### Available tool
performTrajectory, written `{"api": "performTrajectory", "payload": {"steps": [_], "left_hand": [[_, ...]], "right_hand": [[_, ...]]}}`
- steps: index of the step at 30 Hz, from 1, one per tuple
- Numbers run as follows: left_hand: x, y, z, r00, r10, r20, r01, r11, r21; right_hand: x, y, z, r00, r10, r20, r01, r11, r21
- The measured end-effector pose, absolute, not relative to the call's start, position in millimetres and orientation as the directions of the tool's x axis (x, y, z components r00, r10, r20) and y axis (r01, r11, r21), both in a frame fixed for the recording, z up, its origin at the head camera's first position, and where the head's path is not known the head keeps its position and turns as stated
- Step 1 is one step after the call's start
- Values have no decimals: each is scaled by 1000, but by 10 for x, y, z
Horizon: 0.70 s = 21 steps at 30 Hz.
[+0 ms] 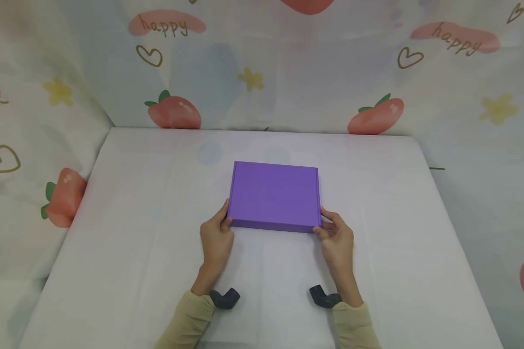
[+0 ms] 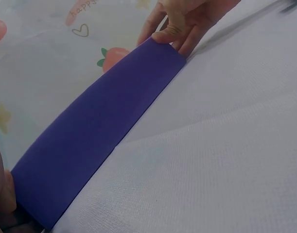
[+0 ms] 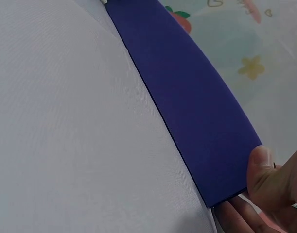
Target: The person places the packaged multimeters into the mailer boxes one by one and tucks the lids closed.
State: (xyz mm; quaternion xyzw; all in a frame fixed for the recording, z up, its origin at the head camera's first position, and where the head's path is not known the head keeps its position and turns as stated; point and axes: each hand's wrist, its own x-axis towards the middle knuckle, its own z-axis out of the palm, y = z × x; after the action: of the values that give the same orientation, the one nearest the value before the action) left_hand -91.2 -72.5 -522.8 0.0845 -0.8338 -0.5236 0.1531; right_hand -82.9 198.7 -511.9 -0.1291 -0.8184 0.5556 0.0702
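Note:
A flat purple cardboard box lies on the white table with its lid closed and its front edge toward me. My left hand grips its front left corner, thumb near the front and fingers along the left side. At the opposite front corner, my right hand holds the box the same way. In the right wrist view the right thumb presses the front face while other fingers reach around the side. The left wrist view shows the front face between both hands; most of the left hand is cut off there.
A white cloth covers the table. Behind and beside it hangs a pale curtain printed with strawberries, stars and hearts. A dark band with a curved piece sits on the left wrist, and a similar one on the right.

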Motion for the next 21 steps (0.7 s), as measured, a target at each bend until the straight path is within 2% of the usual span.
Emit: {"api": "performTrajectory", "payload": {"steps": [8,16,21], "left_hand": [[-905,-772,-5240,-960,-246,131,22,402,915],[-896,-982,-5251,-999,-35,8,-5,360,933],[-907,-1042,-5226,-999,43,27,42,389,920]], "right_hand": [[-827,2034,-5100,-967,250,-55,139,332,-933],[-796,2069,-5106,-986,143,-82,144,507,-850],[-802,2082,-5101,-996,93,-18,69,575,-815]]}}
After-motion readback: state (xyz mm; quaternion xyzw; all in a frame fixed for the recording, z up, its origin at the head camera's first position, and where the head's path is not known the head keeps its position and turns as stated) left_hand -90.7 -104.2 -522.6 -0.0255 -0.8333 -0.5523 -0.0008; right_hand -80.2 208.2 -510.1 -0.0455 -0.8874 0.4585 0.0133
